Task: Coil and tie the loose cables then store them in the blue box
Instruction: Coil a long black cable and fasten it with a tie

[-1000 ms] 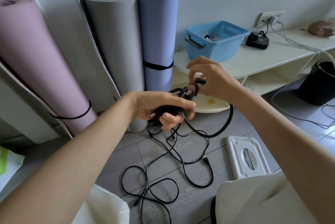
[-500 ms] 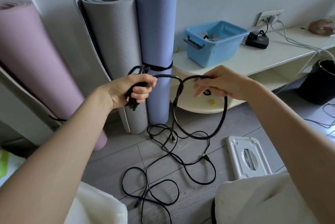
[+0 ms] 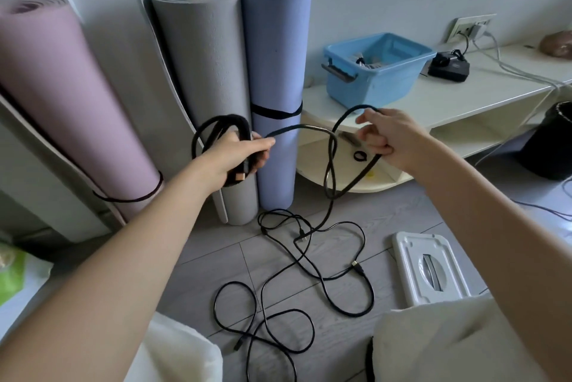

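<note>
Black braided cable (image 3: 332, 165) runs between my hands — my left hand (image 3: 240, 154) grips its coiled loops, my right hand (image 3: 387, 138) pinches a fresh loop. Thin loose cables (image 3: 297, 273) sprawl on the floor; the blue box (image 3: 376, 72) sits at the shelf's left end.

Three rolled mats (image 3: 198, 78), one blue box (image 3: 376, 84)
</note>
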Tool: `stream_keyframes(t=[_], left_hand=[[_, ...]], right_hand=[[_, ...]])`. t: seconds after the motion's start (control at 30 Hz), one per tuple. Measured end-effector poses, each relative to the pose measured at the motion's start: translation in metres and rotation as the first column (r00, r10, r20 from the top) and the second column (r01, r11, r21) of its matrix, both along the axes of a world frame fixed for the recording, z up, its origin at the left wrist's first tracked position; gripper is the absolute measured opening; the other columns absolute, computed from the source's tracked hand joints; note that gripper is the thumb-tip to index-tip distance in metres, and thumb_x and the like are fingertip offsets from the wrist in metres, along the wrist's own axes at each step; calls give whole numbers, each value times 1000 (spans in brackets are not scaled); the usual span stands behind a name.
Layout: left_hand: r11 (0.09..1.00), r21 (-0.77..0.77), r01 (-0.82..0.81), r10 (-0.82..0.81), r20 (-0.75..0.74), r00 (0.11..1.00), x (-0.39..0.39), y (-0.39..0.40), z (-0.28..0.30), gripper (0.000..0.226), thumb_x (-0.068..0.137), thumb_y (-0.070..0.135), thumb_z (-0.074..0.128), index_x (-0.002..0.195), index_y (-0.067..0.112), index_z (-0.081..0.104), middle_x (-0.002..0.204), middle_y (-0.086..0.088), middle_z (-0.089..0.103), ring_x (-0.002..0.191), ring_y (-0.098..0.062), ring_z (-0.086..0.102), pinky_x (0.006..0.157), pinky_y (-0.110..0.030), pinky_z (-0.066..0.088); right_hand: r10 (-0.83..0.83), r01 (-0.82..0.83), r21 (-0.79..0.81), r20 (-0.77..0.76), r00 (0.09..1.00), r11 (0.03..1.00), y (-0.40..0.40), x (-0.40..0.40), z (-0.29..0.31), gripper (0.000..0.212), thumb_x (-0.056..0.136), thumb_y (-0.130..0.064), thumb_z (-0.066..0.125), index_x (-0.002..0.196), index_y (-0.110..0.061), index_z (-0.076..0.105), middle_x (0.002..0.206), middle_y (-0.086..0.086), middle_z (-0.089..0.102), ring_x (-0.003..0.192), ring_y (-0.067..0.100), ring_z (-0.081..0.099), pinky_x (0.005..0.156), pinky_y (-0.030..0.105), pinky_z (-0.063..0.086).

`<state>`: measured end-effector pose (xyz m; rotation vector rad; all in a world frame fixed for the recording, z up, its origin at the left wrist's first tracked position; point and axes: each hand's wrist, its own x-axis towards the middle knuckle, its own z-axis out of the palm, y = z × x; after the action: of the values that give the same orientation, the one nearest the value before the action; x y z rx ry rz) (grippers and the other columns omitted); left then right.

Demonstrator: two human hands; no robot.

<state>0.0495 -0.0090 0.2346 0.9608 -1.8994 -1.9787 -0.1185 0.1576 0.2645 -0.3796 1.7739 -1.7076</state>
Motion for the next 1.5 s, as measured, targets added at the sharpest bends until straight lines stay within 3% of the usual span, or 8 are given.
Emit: stream_keyframes(t=[0.27,0.4,0.57,0.67,0.73,0.93,1.23,1.5], left_hand=[[984,112,141,-127,-125,984,-23,45,13,24,91,17,59,72,21,45,104,-3,71,90,-23,71,47,-12,41],[965,223,135,-125,-59,990,-30,44,4,10,92,16,57,84,13,51,90,0,73,74,-22,72,43,-12,41],[945,304,123,-137,27,990,-35,40,0,14,92,16,56,79,11,53,78,-1,74,67,-19,72,41,-11,42],[949,296,105,-128,62,990,-38,37,0,24,92,15,55,68,11,50,76,-2,74,65,-17,71,41,-11,42],[950,304,77,-104,73,992,-38,31,-2,25,92,14,55,67,11,50,76,-2,74,65,-16,71,41,-11,41],[943,321,82,-108,65,992,-33,24,4,21,91,15,57,70,13,52,78,-2,74,70,-15,72,39,-9,41],[960,278,29,-45,53,998,-40,31,-19,15,91,13,57,76,11,52,80,-2,74,64,-16,71,39,-11,41],[968,249,5,-75,271,960,-54,49,-119,10,90,11,58,84,9,50,89,-8,70,55,-17,68,40,-15,38]], right_hand=[[76,156,452,-454,888,878,-2,13,-50,19,95,-3,33,112,-8,37,103,20,50,58,25,58,42,24,46],[405,348,402,-912,66,847,15,8,-94,61,76,11,28,133,-7,39,128,14,29,107,36,41,88,46,46],[725,552,472,-408,-555,688,4,-5,-111,34,88,-10,40,97,-11,72,125,10,61,124,31,50,110,41,29],[893,803,549,209,-399,231,1,0,-101,35,93,-23,47,126,-15,56,151,21,24,142,45,-1,115,50,-6],[853,807,553,302,-425,206,-4,1,-96,39,95,-23,44,133,-14,47,154,20,15,141,45,-10,113,50,-12],[951,601,799,206,-231,-27,-2,-9,-113,30,86,2,55,111,-12,64,113,1,64,110,25,59,82,29,51],[921,-121,985,-66,384,121,-17,20,-137,57,79,-54,65,108,-7,48,95,6,56,56,15,54,47,23,39],[936,-138,988,107,336,-63,10,36,-236,65,77,-61,62,113,-8,55,111,6,59,102,24,58,70,31,44]])
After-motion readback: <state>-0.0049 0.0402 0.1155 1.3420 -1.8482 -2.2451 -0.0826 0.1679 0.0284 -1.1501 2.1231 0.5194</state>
